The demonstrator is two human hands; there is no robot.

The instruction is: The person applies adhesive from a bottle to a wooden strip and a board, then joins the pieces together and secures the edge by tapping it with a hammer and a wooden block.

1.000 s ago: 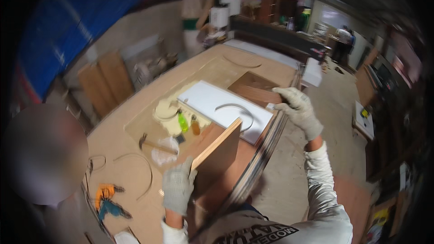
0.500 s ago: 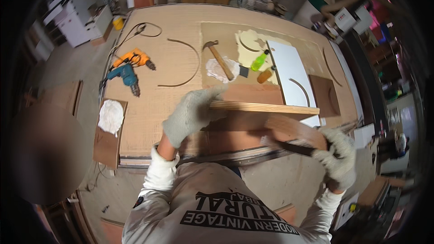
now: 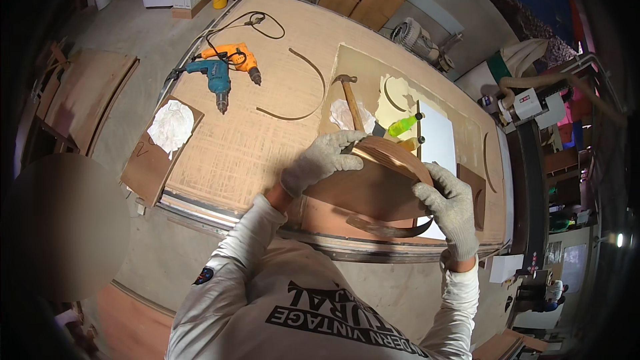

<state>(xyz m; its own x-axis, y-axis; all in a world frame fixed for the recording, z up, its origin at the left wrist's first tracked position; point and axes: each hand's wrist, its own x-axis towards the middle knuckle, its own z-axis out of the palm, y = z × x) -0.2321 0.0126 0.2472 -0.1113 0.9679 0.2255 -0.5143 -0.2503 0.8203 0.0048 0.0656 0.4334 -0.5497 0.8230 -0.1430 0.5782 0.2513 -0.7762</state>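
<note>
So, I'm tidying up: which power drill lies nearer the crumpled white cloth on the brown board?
The teal power drill: it lies between that white cloth and the orange power drill, which sits farther off.

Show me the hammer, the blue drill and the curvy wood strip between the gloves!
Hammer (image 3: 353, 108): head camera, on its wooden handle.
Blue drill (image 3: 218, 77): head camera, on its body.
Curvy wood strip (image 3: 395, 151): head camera, on its arched part.

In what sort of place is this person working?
Most likely a woodworking shop: a hammer and an orange drill lie on the table, and the right hand holds a curved wood strip.
</note>
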